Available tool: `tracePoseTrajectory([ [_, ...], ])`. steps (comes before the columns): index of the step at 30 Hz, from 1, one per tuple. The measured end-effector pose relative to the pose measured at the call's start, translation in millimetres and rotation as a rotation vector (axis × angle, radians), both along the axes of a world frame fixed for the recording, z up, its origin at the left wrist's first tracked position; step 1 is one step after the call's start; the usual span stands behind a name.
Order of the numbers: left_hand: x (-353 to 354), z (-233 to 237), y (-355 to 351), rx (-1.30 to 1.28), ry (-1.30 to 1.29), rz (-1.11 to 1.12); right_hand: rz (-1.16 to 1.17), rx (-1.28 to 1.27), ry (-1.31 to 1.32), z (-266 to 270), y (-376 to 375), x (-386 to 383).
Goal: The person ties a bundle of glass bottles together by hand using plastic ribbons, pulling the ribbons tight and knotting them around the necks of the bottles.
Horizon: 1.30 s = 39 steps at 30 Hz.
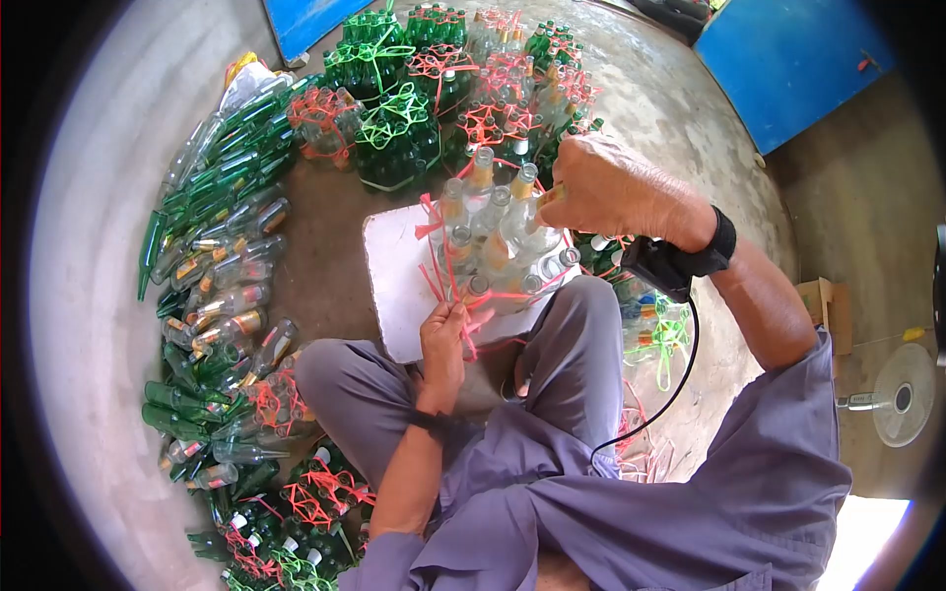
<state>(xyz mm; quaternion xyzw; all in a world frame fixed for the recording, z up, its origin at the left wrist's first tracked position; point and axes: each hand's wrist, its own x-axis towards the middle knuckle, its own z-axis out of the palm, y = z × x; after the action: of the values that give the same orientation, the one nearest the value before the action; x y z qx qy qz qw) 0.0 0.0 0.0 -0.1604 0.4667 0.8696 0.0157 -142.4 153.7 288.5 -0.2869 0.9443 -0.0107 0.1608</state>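
A cluster of clear glass bottles (496, 215) stands upright on a white board (386, 281) in front of my knees, with red plastic strap (437, 258) running around it. My left hand (442, 340) is closed on the strap at the near left corner of the cluster, where loose red ends hang below the fingers. At the right side of the cluster, my right hand (613, 187) is curled into a fist at the neck of one clear bottle (552, 200) and seems to grip it. The fist hides the bottle's mouth.
Loose green and clear bottles (222, 266) lie piled along the left wall. Strapped bundles of green bottles (396, 148) and clear bottles stand beyond the board. More strapped bottles (325, 492) are at lower left. A fan (902, 398) stands at right.
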Motion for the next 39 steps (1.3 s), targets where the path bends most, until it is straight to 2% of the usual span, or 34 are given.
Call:
tracePoseTrajectory([
  [3,3.2,0.0,-10.5,-0.029,0.015,-0.011,0.084,-0.150,0.065,-12.1,-4.2,5.6],
  [5,8.6,6.0,-12.2,-0.044,-0.012,-0.005,0.303,-0.378,0.179,-23.9,-7.3,7.4],
  [6,1.1,3.9,-11.1,-0.043,0.007,-0.006,0.231,-0.245,0.186,-19.1,-11.3,1.4],
  [7,0.7,2.6,-8.6,-0.028,0.002,-0.002,0.236,-0.240,0.187,-12.3,-12.5,-2.5],
  [9,3.5,3.1,-8.0,-0.015,-0.008,0.010,-0.020,-0.017,-0.036,-1.3,-15.9,-8.6],
  [14,2.9,6.4,-3.4,0.001,-0.020,0.018,0.163,-0.135,0.133,-7.4,-14.5,5.4],
  [17,2.2,2.7,-5.1,-0.008,-0.003,0.003,0.187,-0.117,0.096,-8.1,-22.2,2.4],
  [18,2.9,0.5,-5.9,-0.008,-0.002,0.003,0.091,-0.065,0.087,-9.8,-23.1,-3.8],
  [19,3.4,-1.1,-6.4,-0.022,-0.015,-0.011,0.108,0.011,0.063,-1.6,-22.1,-8.3],
  [22,2.7,-3.8,-4.3,-0.015,-0.017,-0.010,0.058,0.028,0.056,-4.2,-17.1,-13.9],
  [24,1.9,-4.7,-3.1,0.000,-0.014,-0.009,0.094,-0.117,0.113,-5.5,-16.0,-2.0],
  [25,0.3,-5.2,-2.8,-0.004,-0.004,-0.015,0.236,-0.276,0.230,-18.2,-15.0,-0.1],
  [28,1.9,-3.6,-3.2,-0.002,-0.003,-0.031,0.280,-0.165,0.136,-12.7,-20.1,-0.3],
  [30,1.5,-3.1,-2.9,0.011,-0.003,-0.014,0.070,-0.095,0.044,-6.5,-20.6,-6.1],
  [31,1.9,-4.0,-2.8,0.005,-0.006,-0.021,0.080,-0.137,0.115,-11.5,-15.4,-12.0],
  [34,2.0,-4.6,-2.6,0.012,-0.010,-0.027,0.012,-0.092,0.069,-16.5,-12.1,-13.3],
  [36,-0.6,-5.7,-2.4,0.019,-0.012,-0.033,0.260,-0.235,0.221,-28.1,-14.1,-1.5],
  [37,-2.6,-7.6,-2.9,0.030,-0.001,-0.035,0.320,-0.213,0.253,-25.4,-15.4,11.4],
  [39,-1.0,-9.1,-3.1,0.038,0.003,-0.043,0.306,-0.113,0.179,-23.5,-18.9,9.6],
])
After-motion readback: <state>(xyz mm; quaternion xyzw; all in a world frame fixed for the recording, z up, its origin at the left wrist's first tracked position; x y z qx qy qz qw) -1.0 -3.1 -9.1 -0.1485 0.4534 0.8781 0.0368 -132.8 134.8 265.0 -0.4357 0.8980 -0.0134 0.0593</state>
